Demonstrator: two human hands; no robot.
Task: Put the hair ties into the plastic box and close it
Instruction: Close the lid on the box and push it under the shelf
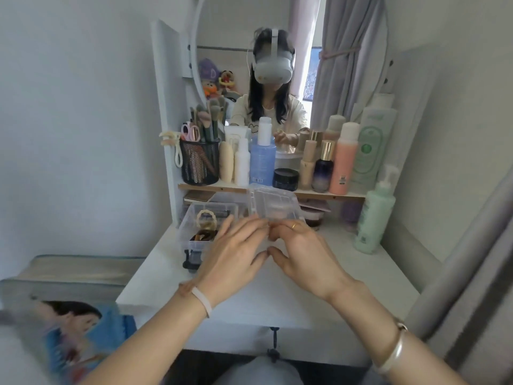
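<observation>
Between the two hands, at the middle of the white dressing table, the fingertips are meeting over something too small and hidden to make out. The left hand is reaching in with fingers spread and slightly curled, its thumb tip touching the thumb of the right hand; whether either is actually pinching a hair tie I cannot tell. The right hand's fingers are curling inward just below the clear plastic box, which is tilting up behind the knuckles with its lid seemingly closed. To the left, a larger clear storage bin is sitting open, holding a pale beaded hair tie and a dark brown one. Behind, bottles are lining a shelf under a round mirror.
</observation>
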